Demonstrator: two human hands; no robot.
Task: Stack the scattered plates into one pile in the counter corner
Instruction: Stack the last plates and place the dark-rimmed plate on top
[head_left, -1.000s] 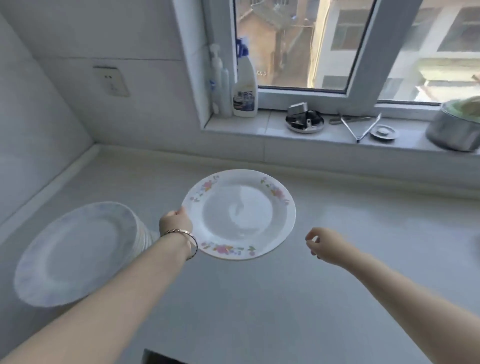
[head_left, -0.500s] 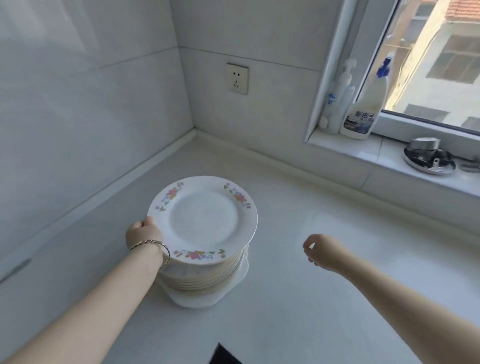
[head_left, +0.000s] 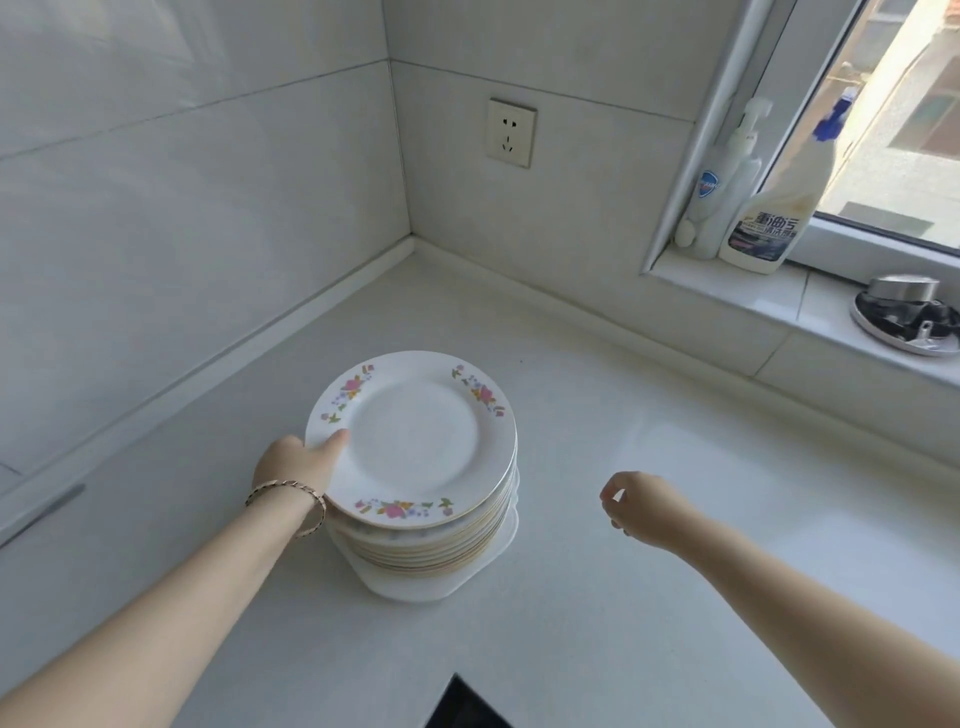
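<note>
Now a floral plate (head_left: 415, 441) tops the pile (head_left: 436, 551) on the counter (head_left: 675, 597), near the corner. It is glazed china — stiff, slippery and breakable, best held by the rim. The left hand (head_left: 296, 462) pinches its near rim, fingers presumably underneath. The right hand (head_left: 644, 509) hovers apart — loosely curled, holding nothing.

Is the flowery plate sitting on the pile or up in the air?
On the pile. The flowery plate lies flat on it, no gap under its rim; the left hand holds its edge.
</note>
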